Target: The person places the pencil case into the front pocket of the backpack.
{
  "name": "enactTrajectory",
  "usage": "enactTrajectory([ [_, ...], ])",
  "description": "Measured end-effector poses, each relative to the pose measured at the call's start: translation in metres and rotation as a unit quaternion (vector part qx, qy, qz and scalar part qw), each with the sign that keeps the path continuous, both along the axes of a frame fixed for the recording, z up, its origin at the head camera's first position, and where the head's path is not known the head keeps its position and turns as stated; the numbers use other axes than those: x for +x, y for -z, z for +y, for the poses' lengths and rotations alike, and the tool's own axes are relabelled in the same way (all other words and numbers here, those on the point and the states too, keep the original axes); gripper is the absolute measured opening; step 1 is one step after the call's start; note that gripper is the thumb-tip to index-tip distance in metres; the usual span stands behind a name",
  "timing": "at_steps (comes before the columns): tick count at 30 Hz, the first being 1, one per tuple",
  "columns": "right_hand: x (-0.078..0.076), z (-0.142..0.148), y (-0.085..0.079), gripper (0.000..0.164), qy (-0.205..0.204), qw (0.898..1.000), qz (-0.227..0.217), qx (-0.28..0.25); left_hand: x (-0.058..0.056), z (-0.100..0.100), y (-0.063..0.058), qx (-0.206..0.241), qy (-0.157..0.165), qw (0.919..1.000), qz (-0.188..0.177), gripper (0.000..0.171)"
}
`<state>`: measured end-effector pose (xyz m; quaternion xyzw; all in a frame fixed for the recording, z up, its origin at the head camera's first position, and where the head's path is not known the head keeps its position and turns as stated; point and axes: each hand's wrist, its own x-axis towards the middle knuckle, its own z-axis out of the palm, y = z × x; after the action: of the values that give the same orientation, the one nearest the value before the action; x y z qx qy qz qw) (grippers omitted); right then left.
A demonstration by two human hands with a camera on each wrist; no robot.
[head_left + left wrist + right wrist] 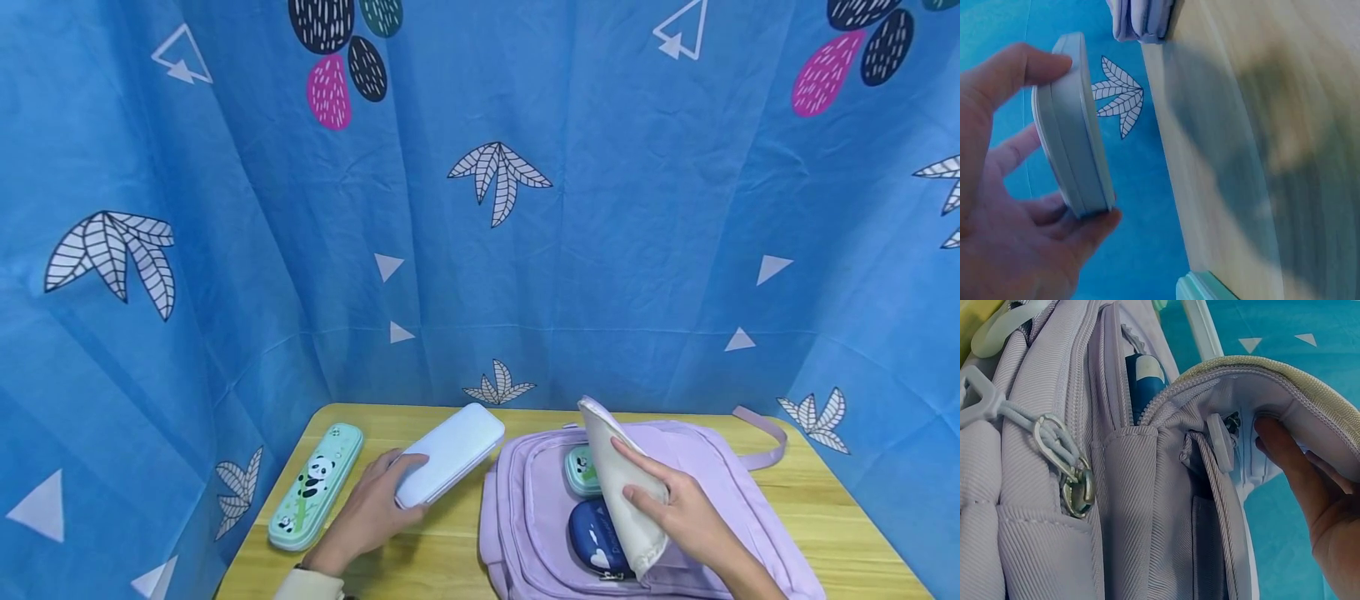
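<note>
My left hand (382, 504) grips a white pencil case (453, 454) by its near end, over the table left of the backpack. The left wrist view shows the white case (1072, 131) between thumb and fingers, its zipped side facing the camera. My right hand (678, 504) holds up the front pocket flap (618, 492) of a lilac backpack (705, 454). Inside the opened pocket lie a small green panda case (581, 471) and a navy case (596, 537) with a white heart. In the right wrist view, fingers lie against the flap's lining (1247, 400).
A long mint pencil case (315, 487) with panda pictures rests at the left edge of the wooden table (420, 575). A strap (765, 437) sticks out behind the backpack. Blue patterned cloth (562, 275) hangs around the table's back and sides.
</note>
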<state>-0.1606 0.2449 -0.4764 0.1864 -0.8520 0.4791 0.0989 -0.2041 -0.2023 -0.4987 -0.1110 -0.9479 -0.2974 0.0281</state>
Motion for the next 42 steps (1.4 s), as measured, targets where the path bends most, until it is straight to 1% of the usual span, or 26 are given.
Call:
enactTrajectory([
  [2, 0.0, 0.0, 0.0, 0.054, -0.001, 1.0, -0.002, -0.003, 0.0, 0.002, -0.002, 0.003, 0.023, 0.9997, -0.006, 0.068],
  [8, 0.0, 0.0, -0.001, 0.054, 0.007, 1.0, -0.006, 0.001, -0.002, 0.005, -0.001, 0.014, 0.085, 0.9959, -0.028, 0.066],
  [13, 0.0, 0.0, -0.002, 0.055, 0.01, 1.0, -0.009, 0.002, -0.003, 0.007, -0.004, 0.032, 0.14, 0.9885, -0.047, 0.066],
  [18, 0.0, 0.0, -0.003, 0.054, 0.011, 1.0, -0.009, 0.003, -0.003, 0.012, -0.005, 0.03, 0.183, 0.9806, -0.064, 0.064],
  [26, 0.001, -0.001, -0.004, 0.055, 0.015, 1.0, -0.021, -0.009, -0.004, 0.029, -0.006, 0.018, 0.223, 0.9696, -0.098, 0.064],
  [35, 0.002, 0.0, -0.006, 0.055, 0.019, 0.999, -0.026, -0.015, -0.004, 0.047, -0.009, 0.005, 0.26, 0.9594, -0.108, 0.06],
  [42, 0.003, 0.0, -0.007, 0.055, 0.021, 0.999, -0.02, -0.017, -0.005, 0.064, -0.005, 0.001, 0.293, 0.9489, -0.118, 0.06],
])
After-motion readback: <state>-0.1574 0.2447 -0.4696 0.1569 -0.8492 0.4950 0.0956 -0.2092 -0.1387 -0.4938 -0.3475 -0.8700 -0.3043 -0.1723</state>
